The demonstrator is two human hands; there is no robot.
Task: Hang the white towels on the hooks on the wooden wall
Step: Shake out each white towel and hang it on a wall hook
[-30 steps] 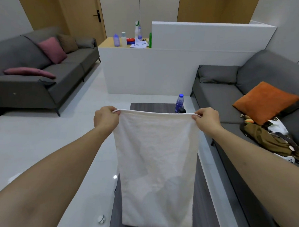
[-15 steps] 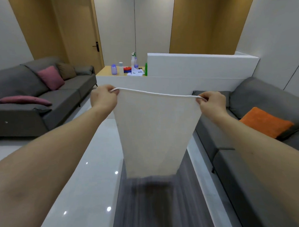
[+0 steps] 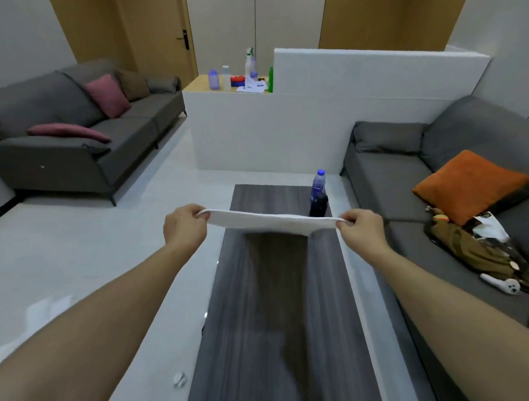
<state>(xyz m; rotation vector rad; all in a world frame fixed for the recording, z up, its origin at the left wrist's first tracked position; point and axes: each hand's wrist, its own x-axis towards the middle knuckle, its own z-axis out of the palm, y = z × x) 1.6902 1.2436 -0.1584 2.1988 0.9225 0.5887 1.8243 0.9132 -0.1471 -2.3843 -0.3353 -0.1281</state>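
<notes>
Fingers of both our hands are curled in, pinching the two top corners of the towel (image 3: 270, 222), left hand (image 3: 184, 223) on one end and right hand (image 3: 360, 231) on the other. Taking the scene from the biggest thing down: the dark table (image 3: 277, 321) runs away under our arms, grey sofas sit to either side, and a bottle (image 3: 318, 187) stands at the table's far end just behind the cloth. A second ago the towel hung down in front of us as a full flat sheet; half a second ago we had it raised high and its lower edge was swinging away from us; now it shows only as a thin white band stretched between our fists, so it seems to be flung out level, mid-shake. We judge this is a snap to open and smooth the cloth before carrying it, which means hanging has not begun: no hooks are in view, only wooden panels far off across the room. Both forearms reach forward and converge a little, hands well apart at table height, knuckles up, left slightly higher than right, the towel's edge taut between them and held clear of the table.
</notes>
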